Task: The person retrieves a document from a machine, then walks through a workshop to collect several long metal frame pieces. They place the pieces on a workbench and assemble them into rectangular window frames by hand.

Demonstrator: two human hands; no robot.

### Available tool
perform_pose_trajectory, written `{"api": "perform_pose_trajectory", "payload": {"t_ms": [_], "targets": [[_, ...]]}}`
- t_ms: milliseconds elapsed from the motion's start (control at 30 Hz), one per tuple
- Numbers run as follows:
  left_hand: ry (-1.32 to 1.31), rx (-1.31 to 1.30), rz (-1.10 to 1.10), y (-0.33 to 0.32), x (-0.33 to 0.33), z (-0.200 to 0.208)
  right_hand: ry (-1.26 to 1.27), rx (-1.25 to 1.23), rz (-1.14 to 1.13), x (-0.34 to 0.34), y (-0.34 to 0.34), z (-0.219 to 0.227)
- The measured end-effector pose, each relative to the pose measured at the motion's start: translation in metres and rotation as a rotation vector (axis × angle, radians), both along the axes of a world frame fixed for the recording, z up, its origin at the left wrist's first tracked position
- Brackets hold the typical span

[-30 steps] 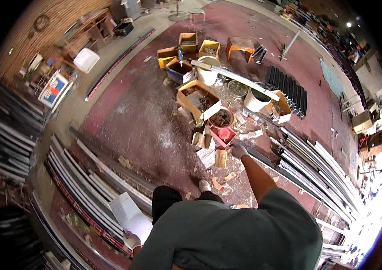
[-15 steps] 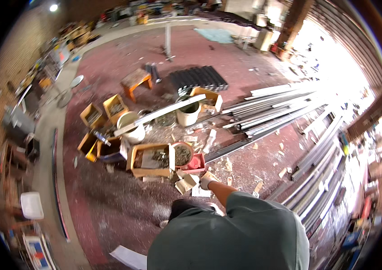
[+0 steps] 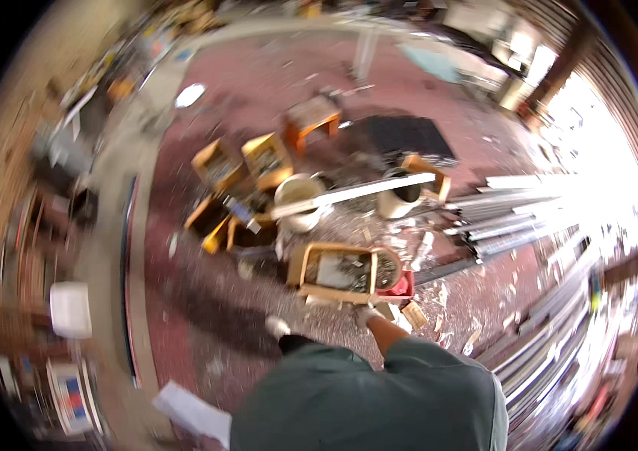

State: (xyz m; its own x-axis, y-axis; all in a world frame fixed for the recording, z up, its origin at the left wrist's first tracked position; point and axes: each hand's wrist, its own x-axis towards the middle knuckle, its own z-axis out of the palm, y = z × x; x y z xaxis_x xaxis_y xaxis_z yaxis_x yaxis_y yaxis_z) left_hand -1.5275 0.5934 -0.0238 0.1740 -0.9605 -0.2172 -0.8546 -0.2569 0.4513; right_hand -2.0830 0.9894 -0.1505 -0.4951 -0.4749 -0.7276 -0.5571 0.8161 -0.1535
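My right arm reaches forward from a grey-green sleeve. Its hand (image 3: 366,315), in a pale glove, is at the front right corner of a wooden box (image 3: 338,296) holding small dark pieces and a flat grey piece. Blur hides its fingers and whether it grips the box. Beside the hand lie a cardboard piece (image 3: 413,314) and pale scraps. A round tub (image 3: 388,272) of small pieces and a red tray (image 3: 407,286) adjoin the box. My left hand does not show; the white shape (image 3: 278,325) beyond a dark leg looks like a shoe.
A long white bar (image 3: 364,194) spans two pale buckets (image 3: 300,197). More open boxes (image 3: 266,160), an orange stool (image 3: 311,116) and a black stack (image 3: 409,139) stand beyond. Long metal profiles (image 3: 544,338) lie at right. Scraps litter the red floor.
The view has swung, shifting the scene rightward. Relative to the wooden box, my right hand has moved left, from the cardboard scraps to the box's front right corner.
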Motion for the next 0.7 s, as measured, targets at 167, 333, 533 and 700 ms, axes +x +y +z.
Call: {"api": "perform_pose_trajectory", "payload": {"t_ms": [167, 333, 533, 700], "targets": [[-0.218, 0.158, 0.24, 0.007, 0.104, 0.029, 0.068, -0.212, 0.394, -0.07, -0.328, 0.076], [-0.222, 0.317, 0.259, -0.054, 0.085, 0.006, -0.477, -1.078, -0.247, -0.172, -0.54, 0.018], [-0.275, 0.411, 0.145, -0.201, 0.063, -0.04, 0.033, -0.59, 0.378, -0.17, -0.65, 0.063], [-0.24, 0.306, -0.04, -0.424, 0.03, -0.057, 0.015, -0.07, 0.268, -0.122, -0.658, 0.062]]}}
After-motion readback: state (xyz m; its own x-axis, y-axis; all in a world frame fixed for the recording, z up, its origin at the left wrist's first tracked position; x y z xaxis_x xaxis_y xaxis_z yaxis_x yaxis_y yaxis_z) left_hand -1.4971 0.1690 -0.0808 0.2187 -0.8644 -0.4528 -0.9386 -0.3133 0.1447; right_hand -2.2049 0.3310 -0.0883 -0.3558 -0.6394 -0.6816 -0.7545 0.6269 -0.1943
